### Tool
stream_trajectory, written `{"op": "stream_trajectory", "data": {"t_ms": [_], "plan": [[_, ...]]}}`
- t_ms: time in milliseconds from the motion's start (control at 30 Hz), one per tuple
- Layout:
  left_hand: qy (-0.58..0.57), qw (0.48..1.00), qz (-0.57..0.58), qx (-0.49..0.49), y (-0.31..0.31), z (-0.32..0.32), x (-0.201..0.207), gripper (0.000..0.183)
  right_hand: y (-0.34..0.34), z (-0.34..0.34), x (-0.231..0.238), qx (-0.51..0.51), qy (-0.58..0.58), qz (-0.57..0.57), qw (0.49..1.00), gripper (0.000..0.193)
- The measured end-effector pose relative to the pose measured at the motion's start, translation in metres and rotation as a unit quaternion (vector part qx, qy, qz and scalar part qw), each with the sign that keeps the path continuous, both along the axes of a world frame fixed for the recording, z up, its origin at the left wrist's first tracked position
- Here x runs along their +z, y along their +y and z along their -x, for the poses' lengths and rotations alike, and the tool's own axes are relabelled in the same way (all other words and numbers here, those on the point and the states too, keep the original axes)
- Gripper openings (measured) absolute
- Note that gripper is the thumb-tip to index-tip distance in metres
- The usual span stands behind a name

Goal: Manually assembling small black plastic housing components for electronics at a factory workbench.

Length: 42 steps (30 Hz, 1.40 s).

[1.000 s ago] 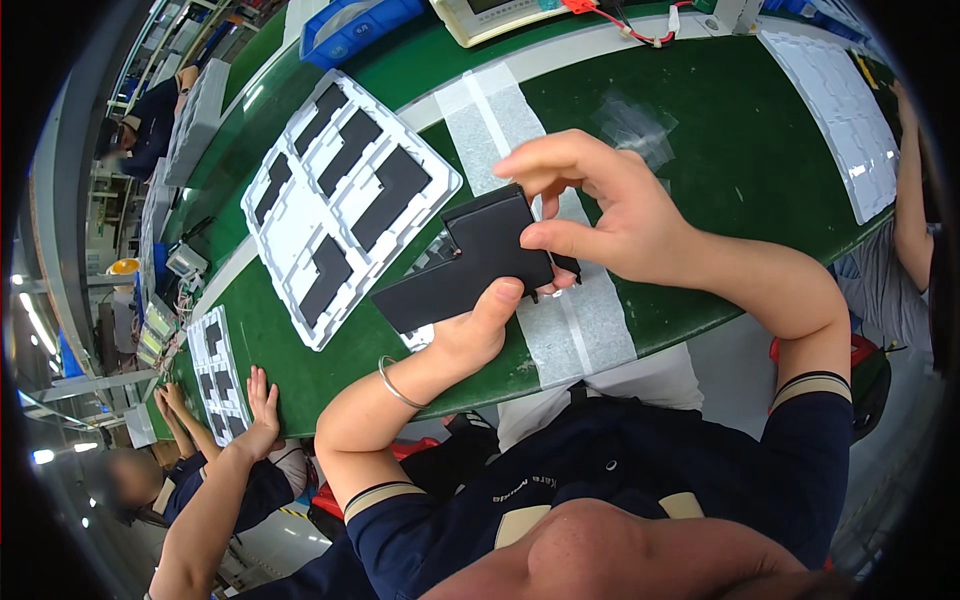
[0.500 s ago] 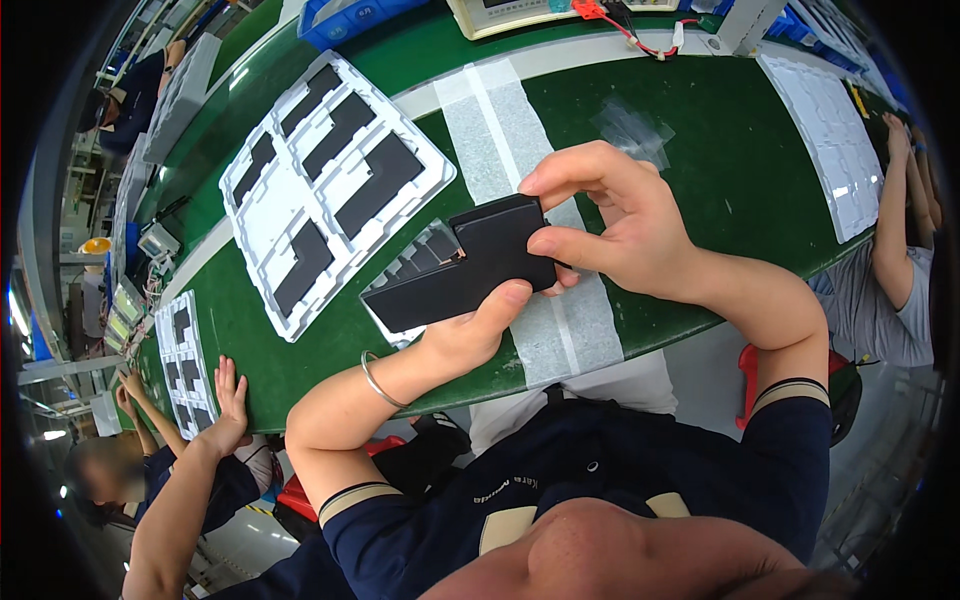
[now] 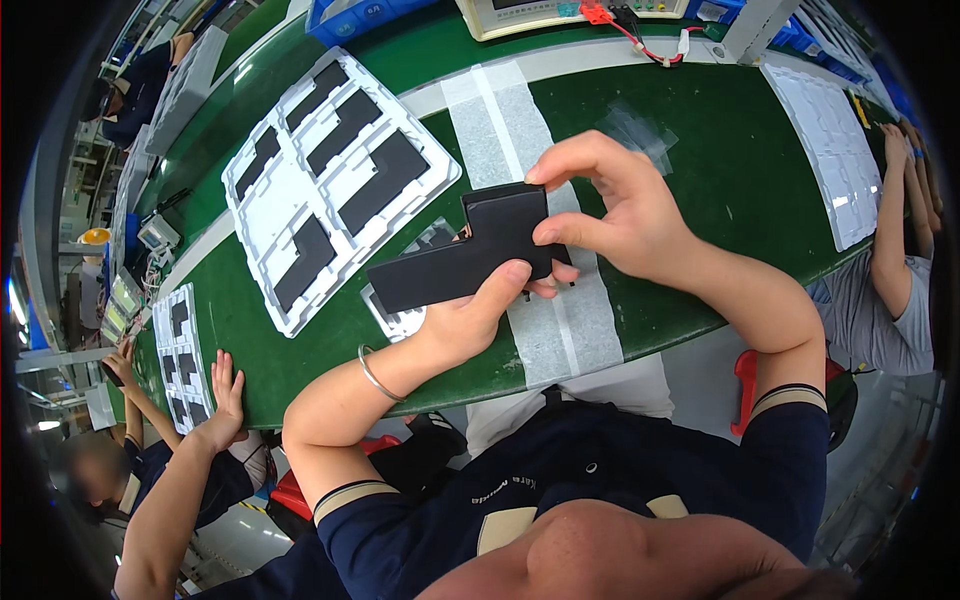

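Note:
A flat black L-shaped block, with a small copper-coloured spot in its inner corner, is held above the bench. My left hand, a silver bangle on its wrist, grips it from below, thumb on top and fingertips showing past the right edge. At that same edge my right hand is curled, its index fingertip on the upper corner and its thumb lower down. The right hand's other fingers are partly hidden. Under the block lies a small tray with clear plastic pieces, largely covered by it.
A white moulded tray to the left holds several black L-shaped blocks. Pale strips cross the green bench, with clear film pieces nearby. An instrument with red leads stands behind. Co-workers sit on both sides; one person's hand rests at left.
The block has tilted nearer to level and shifted slightly up and right in view, both hands keeping hold. A co-worker at far left now raises a dark object.

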<state>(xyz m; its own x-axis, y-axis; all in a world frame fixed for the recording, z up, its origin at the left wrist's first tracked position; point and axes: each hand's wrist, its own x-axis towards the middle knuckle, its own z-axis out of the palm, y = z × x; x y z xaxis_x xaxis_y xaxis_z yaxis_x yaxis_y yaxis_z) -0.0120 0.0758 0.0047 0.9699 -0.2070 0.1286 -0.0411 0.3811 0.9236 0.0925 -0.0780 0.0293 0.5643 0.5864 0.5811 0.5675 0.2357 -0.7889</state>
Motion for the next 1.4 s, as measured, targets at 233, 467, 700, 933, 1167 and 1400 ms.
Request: {"op": "stream_trajectory", "data": {"t_ms": [233, 467, 700, 933, 1167, 1400], "plan": [[0.026, 0.998, -0.061, -0.017, 0.008, -0.002, 0.0, 0.031, -0.005, -0.016, 0.012, 0.103, 0.237, 0.104, 0.96, 0.013], [0.003, 0.999, -0.032, 0.01, 0.0, -0.005, -0.001, 0.036, -0.003, -0.009, 0.0, 0.074, 0.119, 0.087, 0.986, 0.019], [0.002, 0.997, 0.079, 0.007, 0.005, -0.012, -0.019, 0.04, 0.003, -0.004, -0.007, 0.035, 0.05, 0.015, 0.998, 0.019], [-0.264, 0.763, -0.59, -0.02, 0.014, 0.013, 0.007, 0.048, -0.046, -0.029, 0.003, -0.084, -0.419, 0.111, 0.897, 0.024], [-0.261, 0.737, -0.619, -0.068, 0.017, 0.015, 0.004, 0.058, -0.07, -0.014, -0.025, -0.014, -0.506, 0.223, 0.833, 0.024], [-0.265, 0.739, -0.612, -0.095, 0.022, 0.011, 0.007, 0.051, -0.071, -0.043, 0.02, 0.179, -0.236, 0.411, 0.862, 0.057]]}}
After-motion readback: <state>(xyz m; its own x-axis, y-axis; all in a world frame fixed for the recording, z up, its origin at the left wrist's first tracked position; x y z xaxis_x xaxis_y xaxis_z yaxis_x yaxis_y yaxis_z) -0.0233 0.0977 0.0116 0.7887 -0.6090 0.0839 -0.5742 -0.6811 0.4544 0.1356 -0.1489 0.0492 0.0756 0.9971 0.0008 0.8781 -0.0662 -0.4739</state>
